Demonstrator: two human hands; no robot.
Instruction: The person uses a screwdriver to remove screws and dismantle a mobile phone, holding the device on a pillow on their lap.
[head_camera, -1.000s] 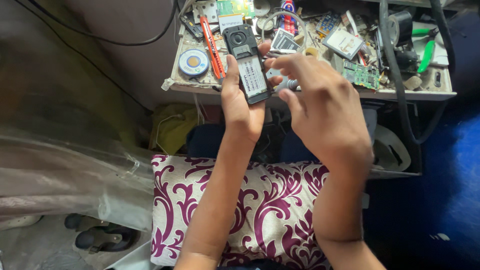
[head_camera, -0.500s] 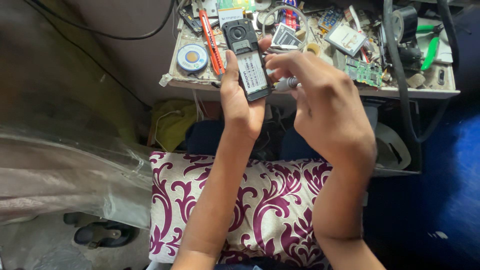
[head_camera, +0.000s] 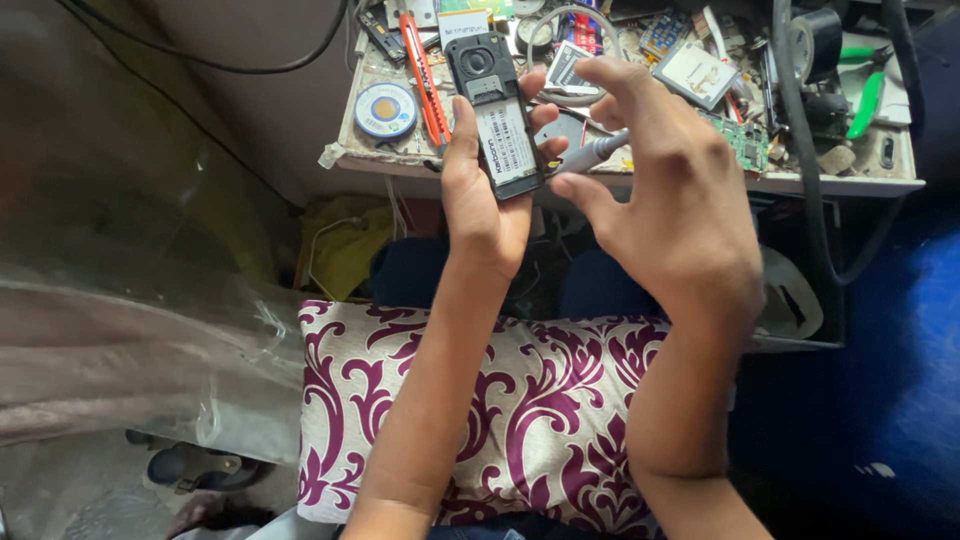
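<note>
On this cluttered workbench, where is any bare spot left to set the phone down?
Very little. The workbench shows one small bare strip at its near left corner, between the solder reel and the edge. From the orange cutter rightwards, circuit boards, cables and green pliers crowd it. The left hand holds the phone; the right hand holds a pen-like tool.

Daylight brightens the top; lower corners dim, right edge blue-tinted.

It was a small electronics repair workshop: the worktop (head_camera: 640, 178) was crowded with a green circuit board (head_camera: 742, 140), an orange utility knife (head_camera: 424, 75) and a solder-wick spool (head_camera: 385, 110) on it, cables hanging behind it.
</note>
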